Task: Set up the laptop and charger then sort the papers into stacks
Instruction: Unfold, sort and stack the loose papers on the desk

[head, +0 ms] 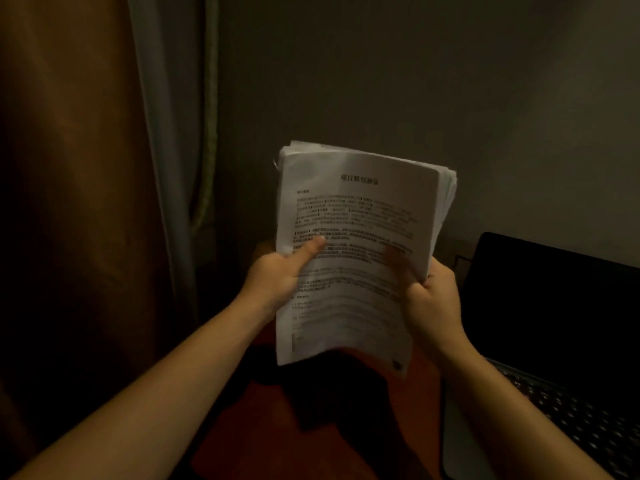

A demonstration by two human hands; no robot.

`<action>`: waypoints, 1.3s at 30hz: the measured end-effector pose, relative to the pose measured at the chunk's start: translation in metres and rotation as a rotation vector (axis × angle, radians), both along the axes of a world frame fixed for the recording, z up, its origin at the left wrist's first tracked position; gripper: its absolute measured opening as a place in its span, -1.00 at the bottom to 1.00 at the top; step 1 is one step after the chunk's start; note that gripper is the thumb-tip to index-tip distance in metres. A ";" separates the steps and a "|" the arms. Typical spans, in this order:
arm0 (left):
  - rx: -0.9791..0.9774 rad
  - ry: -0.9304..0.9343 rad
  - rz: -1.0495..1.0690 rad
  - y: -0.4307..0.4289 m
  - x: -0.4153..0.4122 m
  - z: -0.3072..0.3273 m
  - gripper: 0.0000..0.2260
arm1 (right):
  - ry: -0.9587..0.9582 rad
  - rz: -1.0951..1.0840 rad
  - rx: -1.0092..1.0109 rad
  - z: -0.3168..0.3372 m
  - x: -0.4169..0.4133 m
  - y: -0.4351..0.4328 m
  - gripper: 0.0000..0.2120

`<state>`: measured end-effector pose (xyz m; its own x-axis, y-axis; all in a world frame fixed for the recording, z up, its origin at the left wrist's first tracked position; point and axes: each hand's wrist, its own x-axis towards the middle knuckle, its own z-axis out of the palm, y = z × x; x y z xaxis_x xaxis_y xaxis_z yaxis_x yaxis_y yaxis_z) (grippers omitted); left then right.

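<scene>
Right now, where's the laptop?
Head view, lower right: the open laptop sits just right of the paper stack, which the left hand and right hand hold up before the wall.

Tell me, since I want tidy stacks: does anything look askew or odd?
The paper stack is uneven: sheets behind jut past the top page's upper and right edges. The left hand and right hand grip it.

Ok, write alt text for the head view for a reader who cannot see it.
In a dim room, the left hand and right hand hold up a stack of printed papers, the left thumb on the top page. An open laptop with a dark screen sits at right, a brown curtain at left.
</scene>
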<state>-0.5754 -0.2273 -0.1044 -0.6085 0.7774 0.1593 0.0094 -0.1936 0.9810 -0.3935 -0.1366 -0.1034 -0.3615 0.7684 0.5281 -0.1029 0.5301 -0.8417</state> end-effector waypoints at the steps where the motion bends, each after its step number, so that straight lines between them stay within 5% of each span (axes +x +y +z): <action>1: 0.008 0.023 0.024 0.002 0.002 -0.002 -0.78 | 0.033 0.026 -0.042 -0.004 -0.002 -0.002 -0.81; 9: 0.062 -0.100 0.064 -0.005 -0.009 -0.048 -0.62 | 0.032 0.030 -0.148 -0.054 -0.005 -0.005 -0.86; 12: 0.163 -0.066 0.144 -0.003 -0.007 -0.042 -0.86 | 0.081 0.031 -0.079 -0.046 -0.007 -0.006 -0.76; 15: 0.163 -0.019 0.222 0.003 0.002 -0.047 -0.82 | 0.132 -0.016 -0.105 -0.046 -0.010 -0.009 -0.68; 22: 0.118 0.007 0.217 -0.003 0.006 -0.070 -0.82 | 0.193 -0.040 -0.175 -0.063 -0.007 -0.005 -0.85; 33: 0.008 0.174 0.244 0.001 -0.011 -0.071 -0.75 | -0.093 -0.187 0.191 -0.062 -0.008 -0.012 -0.84; 36: -0.004 0.262 0.257 -0.002 -0.028 -0.051 -0.74 | -0.148 -0.175 0.081 -0.040 -0.013 -0.009 -0.89; 39: -0.221 0.381 0.272 -0.003 -0.058 -0.034 -0.70 | -0.289 -0.154 -0.161 -0.030 -0.025 -0.006 -0.86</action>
<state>-0.6330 -0.2303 -0.1380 -0.7238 0.6397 0.2587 0.3953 0.0772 0.9153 -0.4186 -0.1422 -0.1336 -0.3520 0.8902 0.2893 0.2215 0.3795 -0.8983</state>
